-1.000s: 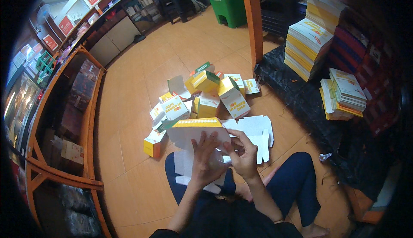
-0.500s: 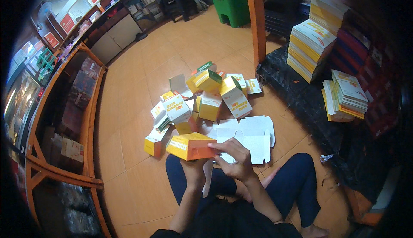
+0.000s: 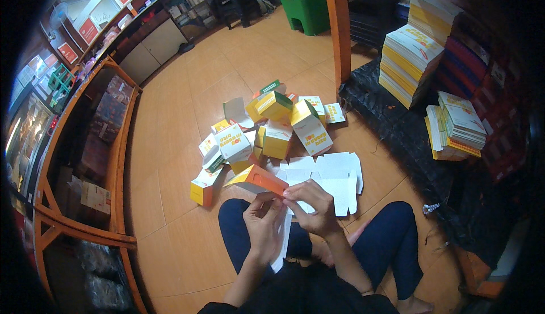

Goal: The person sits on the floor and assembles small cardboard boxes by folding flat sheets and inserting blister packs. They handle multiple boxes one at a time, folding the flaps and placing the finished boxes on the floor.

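Above my lap I hold a partly folded yellow and orange carton (image 3: pixel 267 179), tilted, with a white inner flap hanging down toward my legs. The fingers of my left hand (image 3: pixel 261 220) close on its near edge. My right hand (image 3: pixel 312 206) pinches the orange side's corner close beside the left fingertips. Just beyond my right hand, unfolded white carton blanks (image 3: pixel 338 180) lie on the floor. A heap of folded yellow and white boxes (image 3: pixel 275 141) stands past the held carton, some with open flaps. One more folded box (image 3: pixel 202 193) lies to its left.
Tall stacks of flat cartons (image 3: pixel 410 58) and a shorter stack (image 3: pixel 458 124) rest on a black-covered platform (image 3: pixel 392 126) at right. A wooden shelf (image 3: pixel 122 200) runs along the left. A wooden post (image 3: pixel 338 36) and green bin (image 3: pixel 306 7) stand at the far side.
The carton has tipped, its yellow face turning away and its orange side swinging up. My left hand has moved from beneath it to its near edge, beside my right fingers.
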Motion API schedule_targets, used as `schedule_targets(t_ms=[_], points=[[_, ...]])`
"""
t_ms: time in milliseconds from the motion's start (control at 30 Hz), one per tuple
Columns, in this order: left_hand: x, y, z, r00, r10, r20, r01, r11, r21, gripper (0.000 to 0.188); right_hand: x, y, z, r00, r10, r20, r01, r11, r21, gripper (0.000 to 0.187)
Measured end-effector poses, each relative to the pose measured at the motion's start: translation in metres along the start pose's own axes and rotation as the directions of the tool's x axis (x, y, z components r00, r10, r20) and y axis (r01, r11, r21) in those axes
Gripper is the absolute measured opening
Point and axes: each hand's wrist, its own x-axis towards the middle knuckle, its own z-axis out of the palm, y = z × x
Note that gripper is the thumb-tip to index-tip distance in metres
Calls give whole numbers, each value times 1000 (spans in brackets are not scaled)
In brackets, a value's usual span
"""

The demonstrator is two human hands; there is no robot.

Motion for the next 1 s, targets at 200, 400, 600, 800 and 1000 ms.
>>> schedule_targets(t_ms=[200, 400, 600, 800, 1000], points=[[12, 3, 0, 992, 102, -71, -110, 986, -124, 47, 3, -8, 0, 969, 105, 223, -148, 971, 186, 25], [24, 8, -7, 929, 242, -279, -265, 963, -49, 51, 1, -18, 12, 963, 221, 156, -235, 969, 75, 41], [14, 5, -17, 724, 484, 491, -690, 499, 524, 75, -1, -12, 0, 927, 303, -219, -352, 905, -238, 13], [10, -7, -12, 637, 607, 475, -707, 215, 674, 29, 2, -18, 4, 952, 267, -151, -257, 963, 80, 14], [6, -2, -19, 865, 481, 142, -441, 594, 673, 8, 5, -23, -6, 983, 182, -10, -181, 981, 71, 31]])
